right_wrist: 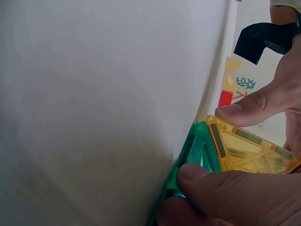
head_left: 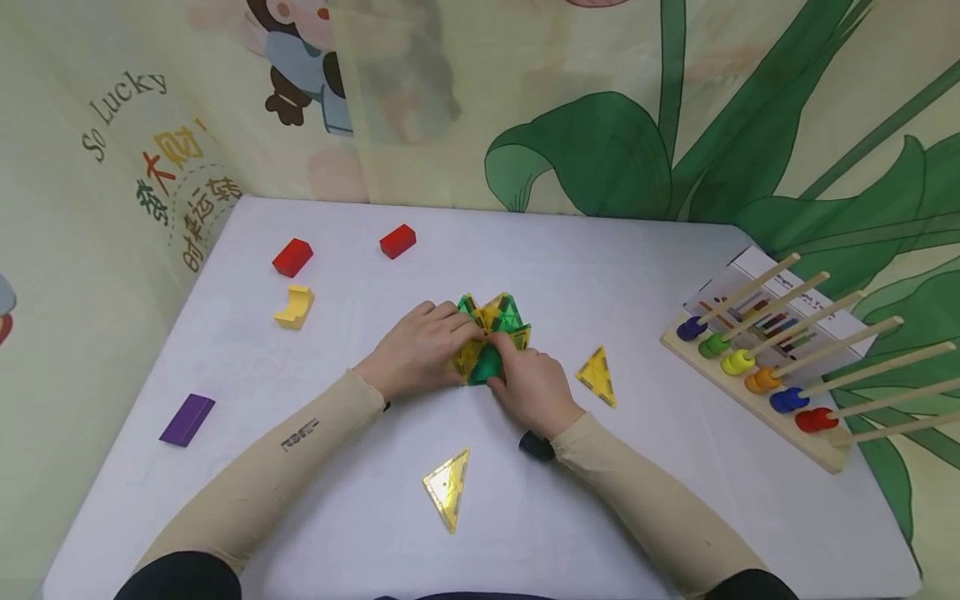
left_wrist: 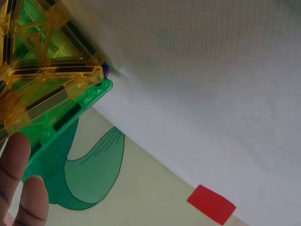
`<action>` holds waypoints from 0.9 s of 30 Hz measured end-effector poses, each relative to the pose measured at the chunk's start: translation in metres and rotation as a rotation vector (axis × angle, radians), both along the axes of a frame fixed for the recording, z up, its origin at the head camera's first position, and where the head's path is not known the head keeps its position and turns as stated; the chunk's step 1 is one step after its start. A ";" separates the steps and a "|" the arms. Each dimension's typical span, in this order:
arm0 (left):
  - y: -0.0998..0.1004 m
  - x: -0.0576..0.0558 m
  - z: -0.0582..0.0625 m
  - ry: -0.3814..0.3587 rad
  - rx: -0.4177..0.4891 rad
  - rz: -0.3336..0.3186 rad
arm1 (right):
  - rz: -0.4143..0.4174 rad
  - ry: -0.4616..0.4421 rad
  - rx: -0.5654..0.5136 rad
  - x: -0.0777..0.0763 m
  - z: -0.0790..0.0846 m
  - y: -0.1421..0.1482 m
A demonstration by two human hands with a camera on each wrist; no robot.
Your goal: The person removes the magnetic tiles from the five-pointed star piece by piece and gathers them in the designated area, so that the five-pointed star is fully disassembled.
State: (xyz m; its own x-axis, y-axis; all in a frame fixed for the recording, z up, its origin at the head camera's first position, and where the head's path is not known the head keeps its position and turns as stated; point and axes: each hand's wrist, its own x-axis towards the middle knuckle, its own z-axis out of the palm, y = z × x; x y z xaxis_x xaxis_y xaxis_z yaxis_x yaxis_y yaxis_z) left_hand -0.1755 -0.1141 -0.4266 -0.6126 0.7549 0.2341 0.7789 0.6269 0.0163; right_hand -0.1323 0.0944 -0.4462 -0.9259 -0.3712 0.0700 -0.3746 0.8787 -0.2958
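Wooden peg rack [head_left: 832, 450] is by the table's right edge: navy, green, yellow, orange, blue and red beads [head_left: 738, 362] sit low on its slanting pegs. White printed box [head_left: 843, 327] right behind it; contents can't be seen.

Magnetic-tile build [head_left: 487, 367], translucent green and yellow triangles, is mid-table [head_left: 337, 533], between my hands. Both sets of fingers are clamped on it. Left hand [head_left: 427, 346] grips the left side, thumb on a corner of a yellow triangle panel [right_wrist: 254, 153], other fingertips [left_wrist: 16, 150] round at the outer edge. Right hand [head_left: 536, 387] has thumb and finger bent onto the near right part, tips on a green panel [right_wrist: 207, 153] that touches the yellow one.

Two loose yellow triangle tiles lie flat: one [head_left: 598, 379] just right of my right hand, the other [head_left: 448, 490] toward the near edge, between my forearms.

Two red blocks, [head_left: 292, 257] and [head_left: 397, 242], are near the far edge, the first toward the far left corner. Yellow arch block [head_left: 296, 307] is just nearer than that one. Purple block [head_left: 187, 420] is by the left edge.
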 end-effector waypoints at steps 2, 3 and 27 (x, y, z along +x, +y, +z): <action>0.000 0.000 -0.001 0.002 0.002 0.000 | 0.003 -0.003 0.001 -0.001 0.000 0.001; 0.000 0.000 -0.001 0.002 0.004 0.000 | 0.004 -0.005 0.002 -0.001 -0.001 0.001; -0.002 0.001 -0.001 -0.020 0.023 0.016 | 0.070 -0.278 -0.218 0.020 0.007 0.030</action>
